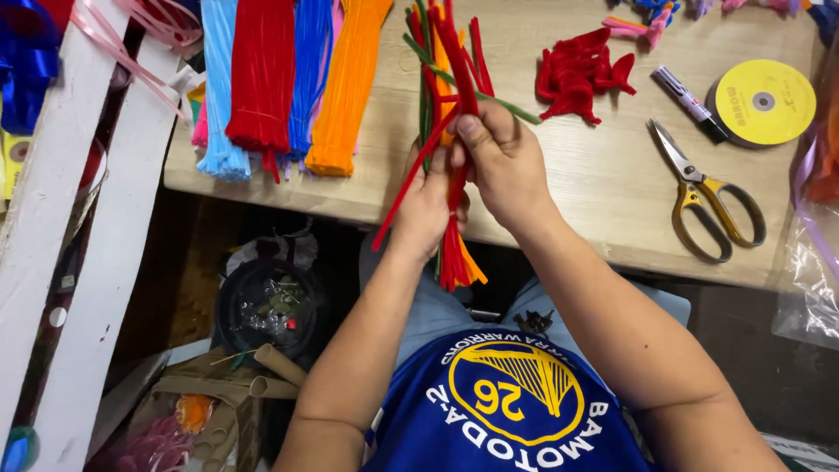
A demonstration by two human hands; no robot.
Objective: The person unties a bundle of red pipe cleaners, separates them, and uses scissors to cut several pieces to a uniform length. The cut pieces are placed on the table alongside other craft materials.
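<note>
Above the near edge of the wooden desk [603,192], both hands meet around a bunch of pipe cleaners [454,79], mostly red with some orange and a few green stems. The left hand [426,205] is wrapped closed about the middle of the bunch, its fingers hidden on the far side, so the grip itself is hard to make out. The right hand [500,157] is curled shut over the same bunch just above, thumb on top, pinching red stems. The lower ends of the bunch fan out below the hands over the person's lap, and one red stem sticks out down to the left. The upper ends run out past the top of the view. On the desk to the left lie bundles of pipe cleaners: light blue [218,87], red [260,74], blue [310,70] and orange [348,87], all cut off at the top. To the right sit a heap of red balloons [578,77], a marker [689,103], a roll of yellow ribbon [765,102] and gold-handled scissors [708,197]. Clear plastic wrap [808,262] at the right edge is only partly in view. Under the desk, in shadow, a black bucket [266,306] holds items too dim to tell, beside a cardboard box of tubes [218,402].
</note>
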